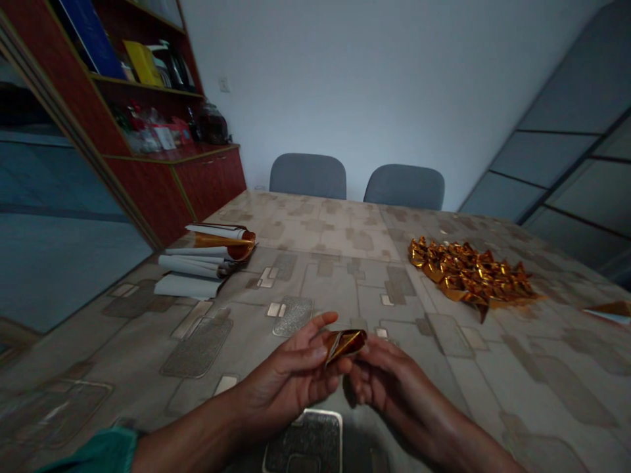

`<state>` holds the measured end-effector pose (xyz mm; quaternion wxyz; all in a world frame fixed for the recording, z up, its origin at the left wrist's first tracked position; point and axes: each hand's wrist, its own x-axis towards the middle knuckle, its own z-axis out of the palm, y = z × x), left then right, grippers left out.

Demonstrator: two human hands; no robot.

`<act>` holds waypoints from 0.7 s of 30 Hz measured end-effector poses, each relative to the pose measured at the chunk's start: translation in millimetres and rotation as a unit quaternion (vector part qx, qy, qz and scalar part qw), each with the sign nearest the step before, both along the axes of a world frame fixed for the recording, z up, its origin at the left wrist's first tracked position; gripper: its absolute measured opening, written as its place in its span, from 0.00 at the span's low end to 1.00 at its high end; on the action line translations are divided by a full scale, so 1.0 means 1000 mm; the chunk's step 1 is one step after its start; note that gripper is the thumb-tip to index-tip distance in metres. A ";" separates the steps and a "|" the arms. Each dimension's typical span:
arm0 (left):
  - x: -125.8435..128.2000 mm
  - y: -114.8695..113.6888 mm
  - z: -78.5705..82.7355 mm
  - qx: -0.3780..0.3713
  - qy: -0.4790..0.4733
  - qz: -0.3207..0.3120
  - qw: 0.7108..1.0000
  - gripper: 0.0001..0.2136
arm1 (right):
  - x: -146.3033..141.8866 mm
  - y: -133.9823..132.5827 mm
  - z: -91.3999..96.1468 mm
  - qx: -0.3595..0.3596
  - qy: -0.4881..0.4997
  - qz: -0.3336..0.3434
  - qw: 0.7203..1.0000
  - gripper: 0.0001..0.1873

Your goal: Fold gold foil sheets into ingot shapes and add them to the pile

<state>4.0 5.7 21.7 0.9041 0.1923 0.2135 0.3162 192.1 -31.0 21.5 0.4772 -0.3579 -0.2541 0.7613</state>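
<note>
Head view: both hands are up close over the table, on a folded gold foil piece (pixel 345 343) at centre. Left hand (pixel 290 381) has its fingers half curled, tips closed on the piece's left end. Right hand (pixel 392 381) sits just beside it, fingers curled in at the right end; whether they grip or only support it cannot be told. Pile of similar gold foil pieces (pixel 468 272) lies to the right, well apart from the hands. Stack of white-backed foil sheets (pixel 207 259), some rolled, lies to the left. Patterned table cover (pixel 517 374) leaves open room ahead of the hands and between both groups. Loose foil scrap (pixel 611 311) is cut off by the right frame edge.
</note>
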 end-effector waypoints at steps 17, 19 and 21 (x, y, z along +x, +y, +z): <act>0.009 -0.009 -0.009 0.095 0.026 0.012 0.995 0.20 | 0.002 -0.003 0.000 0.007 0.012 0.052 0.999 0.18; 0.009 -0.011 -0.007 0.078 0.021 0.013 0.997 0.19 | 0.002 -0.003 0.000 0.008 0.021 0.069 0.997 0.18; 0.009 -0.013 -0.005 0.065 0.022 0.016 0.997 0.17 | 0.003 -0.004 0.000 0.016 0.033 0.086 0.996 0.17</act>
